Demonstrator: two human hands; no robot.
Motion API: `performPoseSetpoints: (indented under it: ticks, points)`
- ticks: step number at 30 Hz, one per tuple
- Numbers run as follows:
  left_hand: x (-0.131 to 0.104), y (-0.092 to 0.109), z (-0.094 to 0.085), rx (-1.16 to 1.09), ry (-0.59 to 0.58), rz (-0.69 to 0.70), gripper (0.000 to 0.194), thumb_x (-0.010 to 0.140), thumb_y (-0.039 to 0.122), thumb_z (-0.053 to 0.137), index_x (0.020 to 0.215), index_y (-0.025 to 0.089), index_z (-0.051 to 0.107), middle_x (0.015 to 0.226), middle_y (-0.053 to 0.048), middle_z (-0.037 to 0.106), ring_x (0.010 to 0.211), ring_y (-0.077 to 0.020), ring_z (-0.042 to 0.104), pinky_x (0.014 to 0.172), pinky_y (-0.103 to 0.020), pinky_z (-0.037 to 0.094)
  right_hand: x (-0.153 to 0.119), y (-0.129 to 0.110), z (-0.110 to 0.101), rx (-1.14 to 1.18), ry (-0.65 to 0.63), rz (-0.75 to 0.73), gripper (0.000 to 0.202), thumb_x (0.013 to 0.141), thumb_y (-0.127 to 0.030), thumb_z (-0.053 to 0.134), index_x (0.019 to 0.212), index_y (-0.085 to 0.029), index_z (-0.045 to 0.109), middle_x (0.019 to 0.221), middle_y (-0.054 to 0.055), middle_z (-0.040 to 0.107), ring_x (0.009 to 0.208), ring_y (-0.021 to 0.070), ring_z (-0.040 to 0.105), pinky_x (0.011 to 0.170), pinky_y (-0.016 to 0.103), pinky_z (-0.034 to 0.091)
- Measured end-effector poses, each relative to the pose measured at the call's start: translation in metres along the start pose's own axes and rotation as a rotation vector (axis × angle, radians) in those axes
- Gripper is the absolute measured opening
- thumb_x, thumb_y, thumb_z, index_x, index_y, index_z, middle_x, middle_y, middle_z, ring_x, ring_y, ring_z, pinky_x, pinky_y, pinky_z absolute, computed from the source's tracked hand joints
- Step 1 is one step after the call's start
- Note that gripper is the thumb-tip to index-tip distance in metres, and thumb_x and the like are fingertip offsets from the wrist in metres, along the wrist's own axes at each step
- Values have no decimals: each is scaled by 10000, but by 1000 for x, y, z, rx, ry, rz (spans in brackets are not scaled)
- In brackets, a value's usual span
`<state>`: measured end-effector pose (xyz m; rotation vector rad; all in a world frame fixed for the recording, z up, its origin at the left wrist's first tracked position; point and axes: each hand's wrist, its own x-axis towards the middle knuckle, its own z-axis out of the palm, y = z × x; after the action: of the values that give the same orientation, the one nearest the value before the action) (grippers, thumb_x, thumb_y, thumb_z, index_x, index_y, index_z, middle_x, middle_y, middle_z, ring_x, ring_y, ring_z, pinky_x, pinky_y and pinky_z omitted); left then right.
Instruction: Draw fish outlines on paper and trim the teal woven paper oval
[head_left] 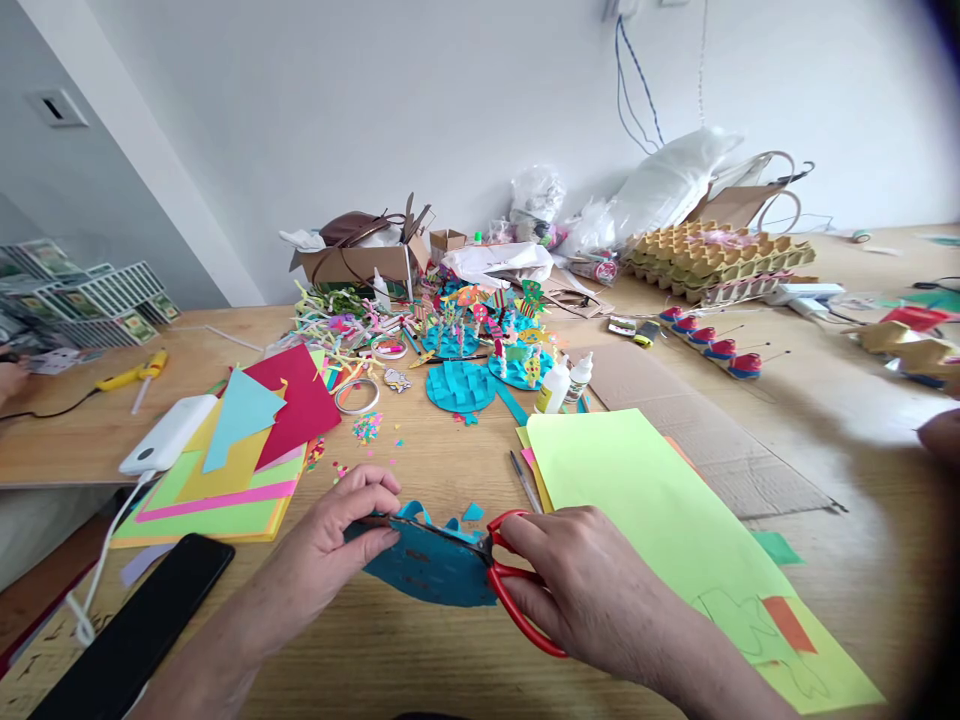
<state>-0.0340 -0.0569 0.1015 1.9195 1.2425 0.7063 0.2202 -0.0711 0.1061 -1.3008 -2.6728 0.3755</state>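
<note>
My left hand (352, 525) pinches the left end of a blue paper piece (435, 568), which is held tilted above the wooden table. Curled blue strips show along its far edge. My right hand (562, 570) grips red-handled scissors (534, 625), fingers through the loops. The dark blades run along the top edge of the blue piece toward my left fingers; whether they are cutting into it I cannot tell. A small blue scrap (472, 512) lies just beyond the piece.
Light green paper (622, 480) with pencil outlines lies at right, a pen (525, 480) beside it. Coloured sheets (300, 400), a power bank (166, 434) and a phone (142, 630) are at left. Farther back stand glue bottles (553, 388), finished blue discs (459, 385) and egg trays (712, 255).
</note>
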Motion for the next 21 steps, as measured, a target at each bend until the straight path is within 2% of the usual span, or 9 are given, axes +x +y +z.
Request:
performPoseSetpoints:
  ticks: [7, 21]
  points:
    - [-1, 5, 2, 43, -4, 17, 112, 800, 203, 521, 795, 226, 630, 995, -30, 530, 995, -185, 509, 825, -246, 418, -1, -3, -5, -7, -11, 4, 163, 872, -312, 447, 759, -204, 496, 652, -8, 601, 534, 137, 537, 511, 277, 206]
    - [-6, 10, 5, 29, -19, 21, 121, 809, 193, 511, 808, 229, 627, 977, -23, 507, 918, -164, 514, 783, -229, 416, -2, -5, -5, 2, -17, -3, 179, 880, -324, 430, 750, -211, 480, 635, -12, 592, 516, 126, 512, 505, 274, 199]
